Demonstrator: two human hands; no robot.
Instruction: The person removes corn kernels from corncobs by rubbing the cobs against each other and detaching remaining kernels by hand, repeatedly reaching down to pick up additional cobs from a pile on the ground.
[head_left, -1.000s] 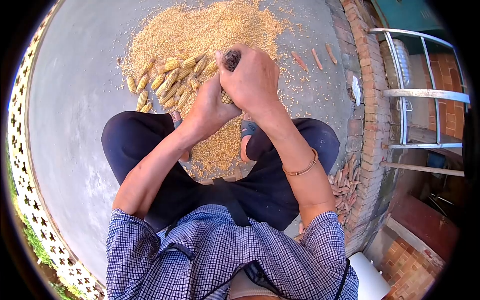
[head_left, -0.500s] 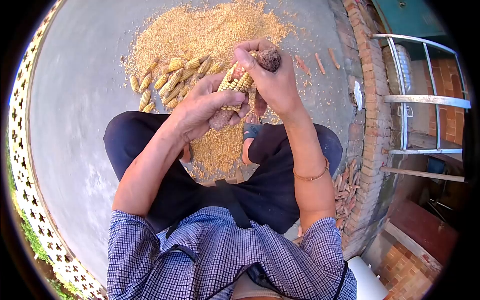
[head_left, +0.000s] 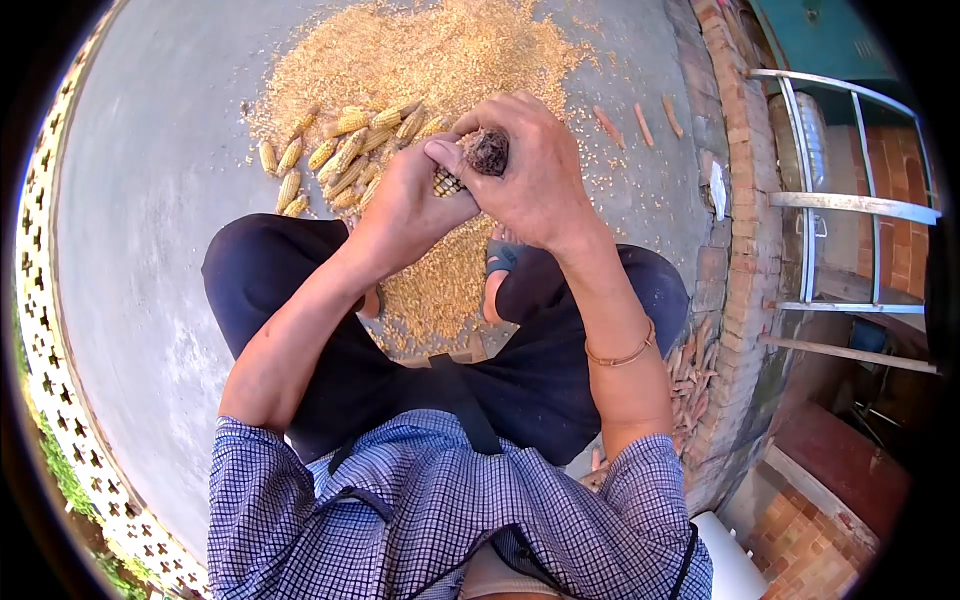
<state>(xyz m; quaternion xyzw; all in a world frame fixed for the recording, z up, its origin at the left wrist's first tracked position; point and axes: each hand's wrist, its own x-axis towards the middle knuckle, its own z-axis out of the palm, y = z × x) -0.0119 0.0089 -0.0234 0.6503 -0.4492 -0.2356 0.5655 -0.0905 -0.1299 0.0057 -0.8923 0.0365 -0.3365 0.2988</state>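
Note:
My left hand (head_left: 415, 205) is wrapped around a partly shelled ear of corn (head_left: 447, 183); only a small patch of its yellow kernels shows between the two hands. Pressed against it, my right hand (head_left: 535, 170) is closed on a corn cob whose dark, rough end (head_left: 488, 152) sticks out beside the thumb. The rest of both pieces is hidden by my fingers. Beyond my left hand lies a heap of corn ears (head_left: 345, 155), several with kernels partly gone.
Loose kernels (head_left: 400, 60) spread over the concrete floor (head_left: 150, 250), also between my feet. A few bare cobs (head_left: 642, 124) lie at the right, and a pile of them (head_left: 692, 380) rests against the brick edging (head_left: 745, 250). Past that stands a metal railing (head_left: 850, 200).
Both hands have come together and turned, covering most of the ear that showed before. My right hand and the cob's dark end have shifted left and slightly down.

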